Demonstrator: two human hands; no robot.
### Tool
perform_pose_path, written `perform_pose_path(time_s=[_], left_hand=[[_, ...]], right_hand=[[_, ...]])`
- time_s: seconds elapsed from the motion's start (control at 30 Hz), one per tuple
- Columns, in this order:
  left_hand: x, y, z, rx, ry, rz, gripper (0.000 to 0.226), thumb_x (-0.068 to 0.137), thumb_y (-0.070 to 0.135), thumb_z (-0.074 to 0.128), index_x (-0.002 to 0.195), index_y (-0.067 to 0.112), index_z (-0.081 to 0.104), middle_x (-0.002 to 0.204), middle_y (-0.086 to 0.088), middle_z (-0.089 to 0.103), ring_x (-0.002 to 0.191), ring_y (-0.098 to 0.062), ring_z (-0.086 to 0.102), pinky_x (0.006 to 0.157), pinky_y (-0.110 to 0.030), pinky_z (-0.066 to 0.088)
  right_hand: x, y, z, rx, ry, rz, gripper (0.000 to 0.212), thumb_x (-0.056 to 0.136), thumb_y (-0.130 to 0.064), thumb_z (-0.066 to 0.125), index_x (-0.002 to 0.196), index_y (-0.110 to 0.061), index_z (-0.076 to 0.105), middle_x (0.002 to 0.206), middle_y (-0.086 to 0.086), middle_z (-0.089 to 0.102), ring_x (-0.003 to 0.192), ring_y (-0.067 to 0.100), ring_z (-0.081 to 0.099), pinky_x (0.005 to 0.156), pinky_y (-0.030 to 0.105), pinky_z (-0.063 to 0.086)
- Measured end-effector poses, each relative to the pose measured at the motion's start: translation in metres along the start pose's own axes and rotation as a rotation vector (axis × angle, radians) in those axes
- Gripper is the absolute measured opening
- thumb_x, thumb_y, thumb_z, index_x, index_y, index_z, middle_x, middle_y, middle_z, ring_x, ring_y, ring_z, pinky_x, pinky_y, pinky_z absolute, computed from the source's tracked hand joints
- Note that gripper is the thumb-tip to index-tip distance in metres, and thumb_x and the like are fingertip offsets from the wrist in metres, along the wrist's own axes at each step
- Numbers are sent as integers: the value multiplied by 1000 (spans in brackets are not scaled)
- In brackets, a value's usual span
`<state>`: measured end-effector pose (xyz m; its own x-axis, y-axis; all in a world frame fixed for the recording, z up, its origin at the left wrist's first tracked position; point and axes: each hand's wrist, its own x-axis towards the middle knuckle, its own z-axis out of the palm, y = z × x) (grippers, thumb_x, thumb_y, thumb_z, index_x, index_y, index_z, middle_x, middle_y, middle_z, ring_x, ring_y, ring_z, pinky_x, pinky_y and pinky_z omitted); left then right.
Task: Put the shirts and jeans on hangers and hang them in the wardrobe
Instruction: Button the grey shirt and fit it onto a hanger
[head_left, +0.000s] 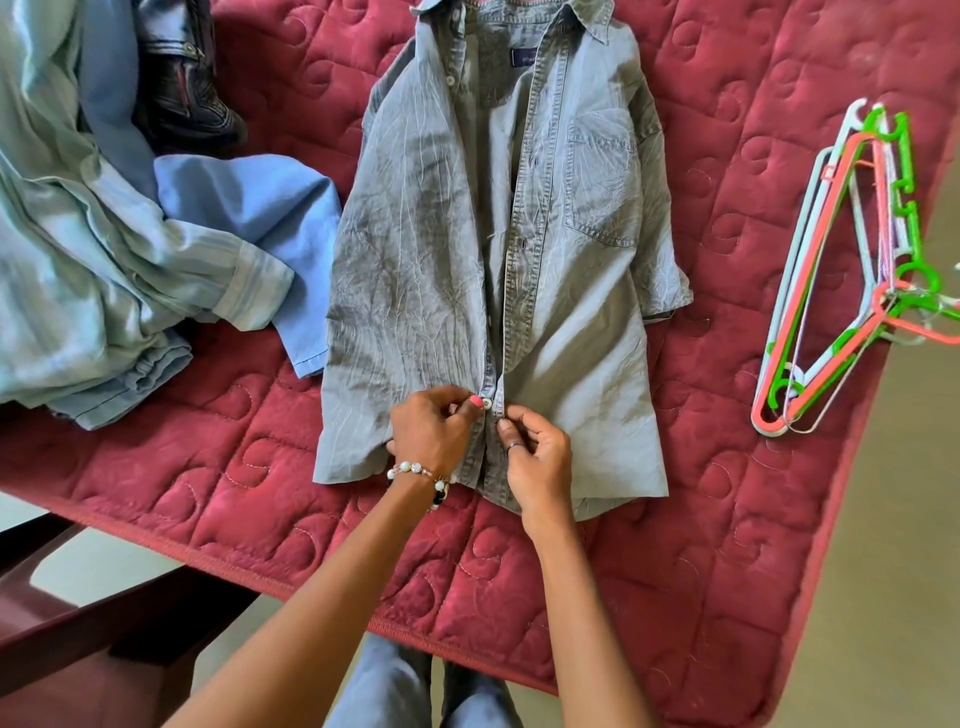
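The fingers of the left hand pinch the button edge of the grey shirt near its hem; the right hand pinches the buttonhole edge just beside it. The shirt lies flat, front up, on the red quilted bed. It looks light, soft and crinkled, so it will sag; I judge the collar or shoulders the best hold for hanging. A bunch of hangers lies to the right, well apart; 1 pile of blue clothes lies left.

bare quilt between shirt and hangers; clothes pile left
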<state>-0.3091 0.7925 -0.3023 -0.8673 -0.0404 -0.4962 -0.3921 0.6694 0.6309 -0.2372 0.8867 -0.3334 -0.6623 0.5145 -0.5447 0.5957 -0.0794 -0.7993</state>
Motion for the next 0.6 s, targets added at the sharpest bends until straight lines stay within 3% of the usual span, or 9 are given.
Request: perform_pose_path(time_s=[0.17, 0.27, 0.33, 0.4, 0.5, 0.6], left_hand=[[-3, 3, 2, 189, 53, 159, 15, 85, 29, 69, 91, 17, 77, 77, -4, 66, 66, -14, 52, 63, -23, 33], [-2, 2, 1, 234, 42, 208, 16, 85, 28, 69, 90, 16, 77, 79, -4, 64, 69, -18, 55, 65, -25, 35], [-1, 3, -1, 243, 13, 232, 15, 85, 27, 68, 89, 16, 77, 81, -6, 64, 72, -21, 58, 67, -28, 41], [1, 6, -5, 259, -25, 254, 14, 85, 25, 67, 86, 15, 77, 79, -7, 65, 71, -22, 59, 64, -28, 41], [4, 11, -8, 309, -93, 266, 16, 84, 17, 64, 76, 11, 76, 72, -9, 69, 68, -24, 62, 59, -26, 42], [6, 13, -10, 313, -179, 188, 18, 85, 13, 57, 77, 10, 74, 73, -10, 70, 72, -26, 64, 65, -30, 50]], right_hand=[[-7, -10, -7, -157, 27, -140, 21, 89, -3, 63, 108, -3, 72, 103, 8, 73, 95, 11, 65, 84, 14, 47], [-5, -9, -8, -107, -45, -81, 23, 91, -17, 63, 109, -6, 72, 104, 5, 73, 99, 11, 67, 91, 28, 53], [-3, -9, -7, -70, -63, -33, 26, 90, -35, 61, 102, -17, 75, 93, 2, 75, 89, 18, 70, 83, 45, 57], [2, -8, -6, -69, -50, -37, 26, 84, -47, 60, 93, -27, 73, 79, 0, 75, 76, 24, 71, 71, 50, 57], [11, -15, -3, -88, -35, -53, 14, 84, -32, 69, 79, -20, 74, 68, 0, 72, 64, 24, 70, 61, 48, 58], [15, -20, 2, -163, 4, -111, 12, 82, -25, 72, 74, -16, 73, 62, -1, 70, 58, 20, 68, 57, 43, 58]])
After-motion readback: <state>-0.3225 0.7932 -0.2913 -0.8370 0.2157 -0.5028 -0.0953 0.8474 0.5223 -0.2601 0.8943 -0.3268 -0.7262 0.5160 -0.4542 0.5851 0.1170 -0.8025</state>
